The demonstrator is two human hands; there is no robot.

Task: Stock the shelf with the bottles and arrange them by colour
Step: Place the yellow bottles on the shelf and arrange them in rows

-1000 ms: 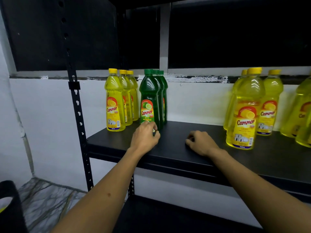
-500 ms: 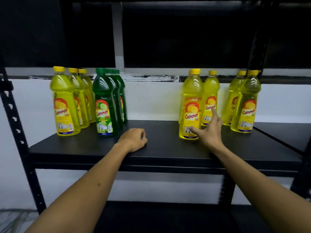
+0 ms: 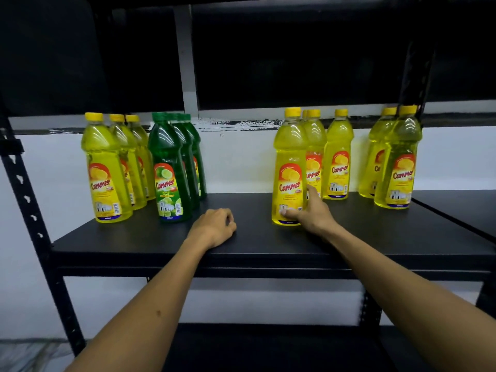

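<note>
My right hand [image 3: 308, 213] pinches the front yellow bottle [image 3: 288, 170] low, probably to slide it; left hand [image 3: 214, 226] rests loosely curled, holding nothing, on the shelf [image 3: 255, 245].

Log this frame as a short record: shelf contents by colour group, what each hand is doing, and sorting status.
shelf: black metal shelf, bottles standing upright on it
left group: three yellow bottles in a row running front to back
green group: three green bottles right beside them, also front to back
middle group: front yellow bottle with more yellow ones behind it
right group: two yellow bottles
left hand: loosely curled, resting on the shelf, holding nothing
right hand: fingers around the front yellow bottle's base
sorting status: the green group stands between yellow groups
</note>
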